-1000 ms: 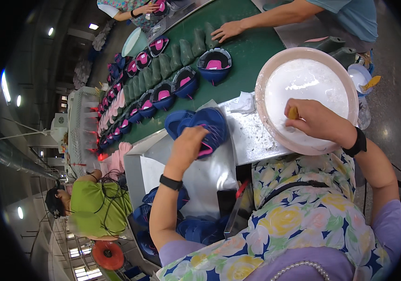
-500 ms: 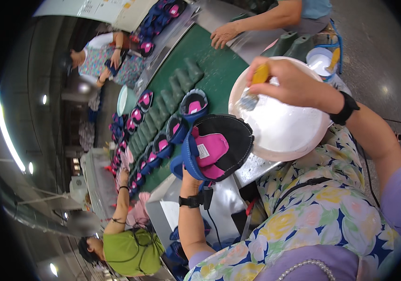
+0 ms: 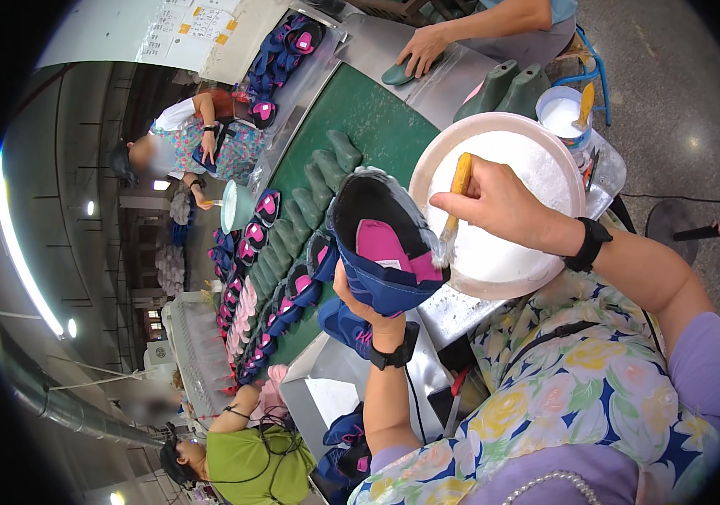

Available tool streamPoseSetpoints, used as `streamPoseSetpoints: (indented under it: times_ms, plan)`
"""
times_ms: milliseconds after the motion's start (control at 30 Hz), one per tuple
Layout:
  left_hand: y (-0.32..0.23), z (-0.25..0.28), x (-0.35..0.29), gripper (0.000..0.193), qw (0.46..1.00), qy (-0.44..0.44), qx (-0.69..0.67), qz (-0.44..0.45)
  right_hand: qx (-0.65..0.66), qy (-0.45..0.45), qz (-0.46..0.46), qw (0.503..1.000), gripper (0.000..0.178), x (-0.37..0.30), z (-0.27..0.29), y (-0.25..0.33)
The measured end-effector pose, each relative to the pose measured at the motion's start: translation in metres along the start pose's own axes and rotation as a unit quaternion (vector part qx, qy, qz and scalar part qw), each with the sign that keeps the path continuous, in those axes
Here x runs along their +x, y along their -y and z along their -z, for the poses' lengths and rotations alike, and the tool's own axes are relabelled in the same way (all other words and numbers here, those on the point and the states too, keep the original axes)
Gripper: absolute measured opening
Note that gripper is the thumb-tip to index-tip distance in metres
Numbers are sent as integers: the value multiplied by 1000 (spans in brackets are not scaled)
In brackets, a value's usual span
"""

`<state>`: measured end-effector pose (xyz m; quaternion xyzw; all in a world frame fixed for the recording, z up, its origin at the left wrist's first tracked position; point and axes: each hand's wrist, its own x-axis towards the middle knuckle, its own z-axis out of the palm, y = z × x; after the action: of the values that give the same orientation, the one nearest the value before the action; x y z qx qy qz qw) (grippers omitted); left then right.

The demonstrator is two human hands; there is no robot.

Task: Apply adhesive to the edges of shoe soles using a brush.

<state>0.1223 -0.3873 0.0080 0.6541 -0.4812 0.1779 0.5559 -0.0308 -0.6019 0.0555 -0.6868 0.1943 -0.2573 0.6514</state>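
My left hand is closed around a dark blue shoe upper, holding it up beside the basin. Its pink inside faces me, and whitish wet-looking streaks run along its far edge. Between my right thumb and fingers is a paintbrush with a yellow handle. My right hand hangs over a pale pink basin of white liquid. The pale bristles meet the upper's near right edge. Another blue shoe upper with pink laces sits just below my left hand.
Rows of green shoe lasts and blue-and-pink uppers stand along a green belt. A small bucket with another brush stands behind the basin. Across the belt, a co-worker's hand rests on a green last. Other people work at left.
The brush has moved from over the basin to the upper's edge. My left hand has tilted the upper, so its blue outer side shows more. The co-worker's hand now has a green last.
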Motion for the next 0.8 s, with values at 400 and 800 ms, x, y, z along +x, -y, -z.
streamPoseSetpoints:
  times_ms: [400,800]
  plan:
    - [22,65,6,45,782,50,-432,448,10,38,195,980,21,-5,25,7]
    - [-35,-9,-31,46,473,85,-543,689,-92,68,517,848,19,-2,-13,19]
